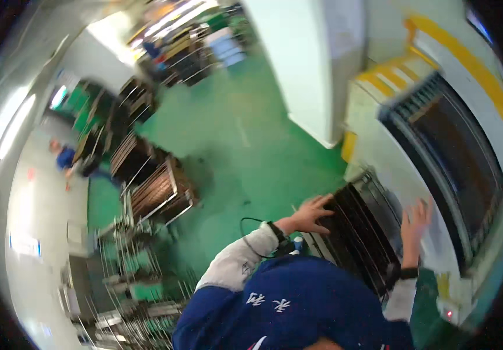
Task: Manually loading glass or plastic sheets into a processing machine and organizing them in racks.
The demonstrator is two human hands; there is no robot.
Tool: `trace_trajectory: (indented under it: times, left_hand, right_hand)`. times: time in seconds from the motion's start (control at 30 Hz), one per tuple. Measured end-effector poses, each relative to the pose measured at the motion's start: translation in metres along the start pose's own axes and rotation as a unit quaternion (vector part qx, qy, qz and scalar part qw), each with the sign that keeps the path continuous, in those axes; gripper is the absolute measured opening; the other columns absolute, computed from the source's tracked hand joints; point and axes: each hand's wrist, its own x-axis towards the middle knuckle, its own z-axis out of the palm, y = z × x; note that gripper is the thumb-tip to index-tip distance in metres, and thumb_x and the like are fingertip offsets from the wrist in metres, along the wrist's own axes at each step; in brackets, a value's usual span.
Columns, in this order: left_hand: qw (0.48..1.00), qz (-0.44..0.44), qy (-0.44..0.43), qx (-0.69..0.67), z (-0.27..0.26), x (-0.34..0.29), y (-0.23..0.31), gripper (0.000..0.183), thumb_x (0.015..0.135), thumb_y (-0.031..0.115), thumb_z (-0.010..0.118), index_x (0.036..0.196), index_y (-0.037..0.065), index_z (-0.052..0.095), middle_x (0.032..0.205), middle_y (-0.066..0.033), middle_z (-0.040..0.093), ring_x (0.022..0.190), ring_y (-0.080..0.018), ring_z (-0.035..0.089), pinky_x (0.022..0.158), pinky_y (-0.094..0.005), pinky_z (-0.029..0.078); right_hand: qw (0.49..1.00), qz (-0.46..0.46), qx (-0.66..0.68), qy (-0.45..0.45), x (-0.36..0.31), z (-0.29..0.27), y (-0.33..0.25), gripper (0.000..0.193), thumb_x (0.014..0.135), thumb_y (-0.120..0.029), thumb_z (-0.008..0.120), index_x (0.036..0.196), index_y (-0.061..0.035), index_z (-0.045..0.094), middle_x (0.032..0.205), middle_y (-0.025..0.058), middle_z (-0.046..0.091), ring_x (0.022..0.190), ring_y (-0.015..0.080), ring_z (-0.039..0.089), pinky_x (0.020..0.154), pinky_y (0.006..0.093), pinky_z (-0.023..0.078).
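Note:
My left hand [311, 214] reaches out with fingers spread, at the upper left edge of a stack of dark, flat panels [359, 233] standing on edge in a rack. Whether it rests on the panels or hovers just over them I cannot tell. On the other side of the stack, my right hand [415, 224] is raised with its fingers stretched upward and nothing visible in them. It is beside the pale side of a machine [400, 154]. Dark bands circle both my wrists, and a thin cable loops near the left one.
Along the right runs the machine's dark roller conveyor [456, 157] with yellow trim. A white pillar [310, 70] rises beyond it. Carts with brown panels [161, 189] and metal racks [135, 268] stand on the green floor at left. Another person [67, 160] is at the far left.

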Motion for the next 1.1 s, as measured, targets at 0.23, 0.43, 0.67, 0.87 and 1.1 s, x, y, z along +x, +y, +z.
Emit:
trace_trajectory:
  times: [0.23,0.43,0.67,0.87,1.1]
  left_hand:
    - [1.000,-0.026,-0.014,0.000,0.007,-0.010,0.001,0.073,0.074,0.055,0.079,0.134,0.017,0.065,0.168,-0.0124,0.014,0.149,-0.0426,0.022,0.116,-0.0592,0.026]
    - [1.000,-0.023,-0.018,0.006,0.012,-0.009,-0.003,0.076,0.073,0.059,0.077,0.135,0.017,0.064,0.168,-0.0123,0.013,0.150,-0.0427,0.022,0.115,-0.0591,0.028]
    - [0.999,-0.033,-0.027,0.004,0.003,-0.016,0.003,0.079,0.073,0.060,0.077,0.138,0.018,0.062,0.169,-0.0108,0.012,0.150,-0.0426,0.021,0.114,-0.0613,0.028]
    - [0.999,-0.029,-0.035,0.001,0.000,-0.018,0.004,0.079,0.074,0.061,0.076,0.139,0.019,0.061,0.169,-0.0103,0.011,0.150,-0.0419,0.020,0.113,-0.0640,0.027]
    - [1.000,-0.019,-0.022,0.000,0.010,-0.018,-0.006,0.079,0.073,0.062,0.076,0.137,0.018,0.062,0.169,-0.0114,0.011,0.150,-0.0413,0.020,0.113,-0.0635,0.027]
  right_hand:
    - [0.885,0.269,0.242,-0.292,-0.064,0.051,0.013,0.049,0.096,-0.044,0.064,0.115,0.0010,0.068,0.117,0.0223,0.067,0.108,0.0399,0.062,0.096,0.0451,0.047]
    - [0.887,0.272,0.170,-0.332,-0.084,0.064,0.013,0.064,0.097,-0.056,0.055,0.111,0.0044,0.069,0.106,0.0245,0.070,0.103,0.0398,0.065,0.091,0.0445,0.047]
    - [0.918,0.215,0.126,-0.307,-0.068,0.060,0.004,0.051,0.093,-0.045,0.065,0.103,0.0052,0.071,0.099,0.0253,0.071,0.096,0.0409,0.067,0.085,0.0457,0.050]
    - [0.929,0.190,0.041,-0.314,-0.079,0.073,0.017,0.036,0.090,-0.031,0.069,0.100,0.0031,0.071,0.097,0.0258,0.070,0.092,0.0442,0.065,0.081,0.0494,0.050]
    - [0.934,0.167,0.065,-0.309,-0.090,0.072,0.003,0.027,0.086,-0.023,0.069,0.087,0.0038,0.068,0.084,0.0292,0.065,0.080,0.0495,0.062,0.070,0.0498,0.048]
